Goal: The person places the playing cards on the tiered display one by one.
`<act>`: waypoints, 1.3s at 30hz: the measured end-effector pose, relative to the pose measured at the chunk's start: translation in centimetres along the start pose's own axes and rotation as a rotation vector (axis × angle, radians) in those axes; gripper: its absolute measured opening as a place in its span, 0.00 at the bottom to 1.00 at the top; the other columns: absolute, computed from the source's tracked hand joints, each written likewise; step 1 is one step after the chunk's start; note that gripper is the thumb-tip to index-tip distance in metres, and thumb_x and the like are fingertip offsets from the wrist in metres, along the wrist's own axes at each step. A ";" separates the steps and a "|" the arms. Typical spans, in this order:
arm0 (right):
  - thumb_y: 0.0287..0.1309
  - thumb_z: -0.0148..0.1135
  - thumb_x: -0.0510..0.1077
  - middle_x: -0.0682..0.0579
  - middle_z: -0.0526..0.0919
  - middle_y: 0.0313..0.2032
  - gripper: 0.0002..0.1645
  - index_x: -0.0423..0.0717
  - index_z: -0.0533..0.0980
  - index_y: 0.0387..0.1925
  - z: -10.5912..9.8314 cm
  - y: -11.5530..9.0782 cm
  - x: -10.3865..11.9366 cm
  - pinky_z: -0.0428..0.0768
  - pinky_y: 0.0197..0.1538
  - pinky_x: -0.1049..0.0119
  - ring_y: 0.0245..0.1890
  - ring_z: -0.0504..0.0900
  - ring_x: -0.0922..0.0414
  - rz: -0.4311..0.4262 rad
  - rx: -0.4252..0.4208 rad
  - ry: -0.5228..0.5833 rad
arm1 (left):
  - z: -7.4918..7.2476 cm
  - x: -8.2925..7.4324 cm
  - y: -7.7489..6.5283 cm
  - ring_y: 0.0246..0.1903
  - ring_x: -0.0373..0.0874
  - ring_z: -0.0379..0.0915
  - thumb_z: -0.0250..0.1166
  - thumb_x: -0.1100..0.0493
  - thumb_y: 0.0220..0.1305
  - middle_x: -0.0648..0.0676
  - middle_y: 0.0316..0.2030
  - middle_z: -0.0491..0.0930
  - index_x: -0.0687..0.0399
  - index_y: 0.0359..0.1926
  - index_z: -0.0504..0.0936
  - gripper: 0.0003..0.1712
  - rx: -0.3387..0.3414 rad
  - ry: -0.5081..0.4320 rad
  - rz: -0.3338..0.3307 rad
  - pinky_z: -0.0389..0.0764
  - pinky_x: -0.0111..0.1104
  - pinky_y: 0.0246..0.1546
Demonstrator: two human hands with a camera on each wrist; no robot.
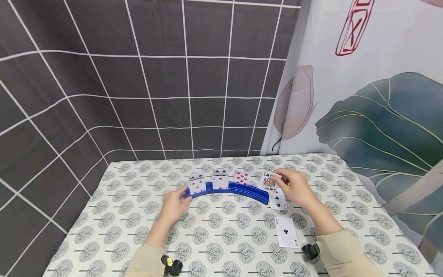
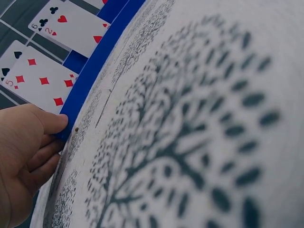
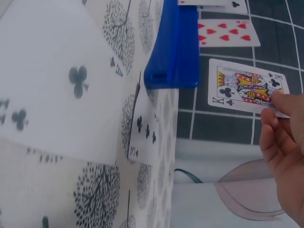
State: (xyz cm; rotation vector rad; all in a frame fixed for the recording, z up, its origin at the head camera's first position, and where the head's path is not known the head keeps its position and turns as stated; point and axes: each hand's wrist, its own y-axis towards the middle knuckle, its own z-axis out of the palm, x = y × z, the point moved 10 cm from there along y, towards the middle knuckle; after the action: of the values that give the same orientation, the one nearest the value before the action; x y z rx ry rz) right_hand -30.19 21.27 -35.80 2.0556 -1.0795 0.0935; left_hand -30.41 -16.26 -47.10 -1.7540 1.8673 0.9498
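A curved blue card holder (image 1: 238, 188) lies on the table. My left hand (image 1: 174, 206) grips its left end, the thumb on the front edge. My right hand (image 1: 296, 187) pinches a king of clubs (image 3: 244, 88) by one edge, raised beside the holder's right end and apart from it in the right wrist view. Standing in the holder are a five of diamonds (image 2: 42, 78) with a spade card behind it, a two of hearts (image 2: 71, 28) with a six of clubs behind it, and a hearts card (image 1: 242, 177).
Face up on the patterned tablecloth (image 1: 214, 254) lie a three of clubs (image 1: 278, 200), by the holder's right end, and an ace of clubs (image 1: 286, 232), nearer to me. A dark gridded curtain (image 1: 207, 77) hangs behind the table, with a floral one (image 1: 322, 69) to its right.
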 end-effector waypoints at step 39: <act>0.57 0.72 0.32 0.56 0.82 0.23 0.05 0.39 0.84 0.36 4.6 1.7 3.7 0.77 0.22 0.74 0.20 0.74 0.68 -0.060 0.031 0.059 | 0.0 -0.1 0.1 0.54 0.61 0.80 0.71 0.62 0.63 0.66 0.51 0.84 0.67 0.62 0.78 0.28 0.004 -0.029 0.002 0.74 0.54 0.64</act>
State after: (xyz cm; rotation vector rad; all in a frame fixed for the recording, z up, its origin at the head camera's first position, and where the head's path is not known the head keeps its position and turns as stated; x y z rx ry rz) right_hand -30.39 15.18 -36.41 2.0986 -0.9847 0.1407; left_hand -30.46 -16.20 -46.99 -1.7269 1.8525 0.9660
